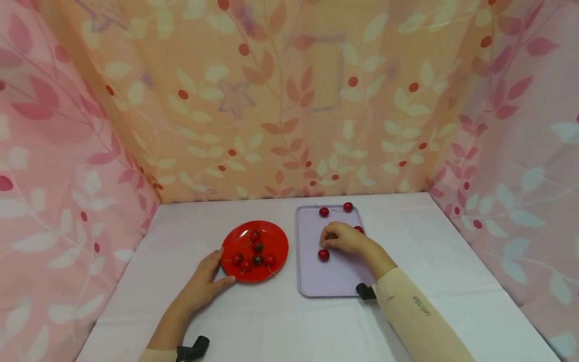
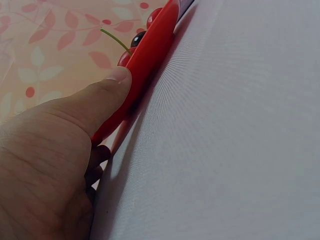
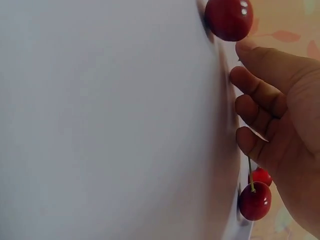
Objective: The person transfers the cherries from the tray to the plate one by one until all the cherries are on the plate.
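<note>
Red plate: round, glossy plastic plate [image 1: 276, 236], its near-left rim touched by the left hand [image 1: 205, 281]; six cherries lie on it
Left hand pose: flat on the cloth, palm down, fingers loosely straight; thumb [image 2: 107, 92] pressed against the plate rim [image 2: 150, 55], holding nothing
Right hand pose: right hand [image 1: 346, 237] hovers low over the middle of the tray, knuckles up, fingers [image 3: 257, 90] curled downward; whether it pinches a cherry the views do not show
Lilac tray: smooth, matt rectangular tray [image 1: 334, 281] with rounded corners, under the right hand and just right of the plate
Loose cherry: shiny round cherry [image 1: 323, 255] on the tray, just in front of the right fingertips; in the right wrist view it [image 3: 229, 19] sits beyond the fingers
Far cherries: two cherries [image 1: 335, 209] at the tray's far edge, beyond the right hand; another peeks out at the hand's right side
Open room: bare white tablecloth [image 1: 452, 261] spreads wide right of the right arm and between both forearms
Edges: leaf-printed curtain [image 1: 289, 100] walls the table on three sides, well beyond both hands
</note>
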`<state>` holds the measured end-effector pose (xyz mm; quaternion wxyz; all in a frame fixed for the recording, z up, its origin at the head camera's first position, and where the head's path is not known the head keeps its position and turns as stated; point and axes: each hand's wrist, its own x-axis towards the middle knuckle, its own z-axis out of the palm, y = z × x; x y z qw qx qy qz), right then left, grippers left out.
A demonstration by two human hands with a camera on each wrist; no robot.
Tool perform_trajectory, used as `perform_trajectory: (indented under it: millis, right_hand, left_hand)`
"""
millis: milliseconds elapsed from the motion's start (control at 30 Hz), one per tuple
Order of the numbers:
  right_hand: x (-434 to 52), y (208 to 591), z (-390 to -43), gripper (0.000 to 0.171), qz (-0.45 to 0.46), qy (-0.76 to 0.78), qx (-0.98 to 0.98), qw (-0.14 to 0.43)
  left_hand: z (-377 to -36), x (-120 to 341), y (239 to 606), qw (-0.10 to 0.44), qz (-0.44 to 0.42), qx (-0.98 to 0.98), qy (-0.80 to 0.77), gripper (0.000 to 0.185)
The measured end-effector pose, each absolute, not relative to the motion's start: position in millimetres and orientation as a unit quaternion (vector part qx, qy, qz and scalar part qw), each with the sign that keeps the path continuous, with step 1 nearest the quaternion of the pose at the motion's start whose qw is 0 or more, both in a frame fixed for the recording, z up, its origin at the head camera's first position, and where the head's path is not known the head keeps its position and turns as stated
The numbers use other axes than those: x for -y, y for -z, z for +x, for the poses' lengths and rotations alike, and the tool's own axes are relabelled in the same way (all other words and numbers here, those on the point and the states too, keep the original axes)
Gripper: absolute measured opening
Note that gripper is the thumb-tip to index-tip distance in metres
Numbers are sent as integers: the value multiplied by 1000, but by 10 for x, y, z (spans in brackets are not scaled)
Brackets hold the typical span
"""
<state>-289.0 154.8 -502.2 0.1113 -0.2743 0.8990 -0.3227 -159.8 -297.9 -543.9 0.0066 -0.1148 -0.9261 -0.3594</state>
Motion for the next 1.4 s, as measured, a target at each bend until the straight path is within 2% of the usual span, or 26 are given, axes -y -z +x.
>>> perform_trajectory:
  millis: [500, 967, 1167, 1400]
  right_hand:
    - [-1524, 4737, -2690, 5, -232, 361, -901, 66]
    - [-1353, 4635, -2310, 8, -122, 487, -864, 36]
    - [-1296, 4605, -2238, 7, -126, 497, -859, 23]
    - [-1214, 4613, -2155, 8, -152, 525, -836, 40]
  left_hand:
    - [-1635, 2973, 5438, 5, -113, 928, 356, 101]
    - [-1603, 2988, 5443, 4, -106, 928, 358, 100]
    - [-1612, 2974, 5437, -5, -101, 928, 360, 101]
    - [-1601, 2979, 5432, -4, -105, 926, 362, 100]
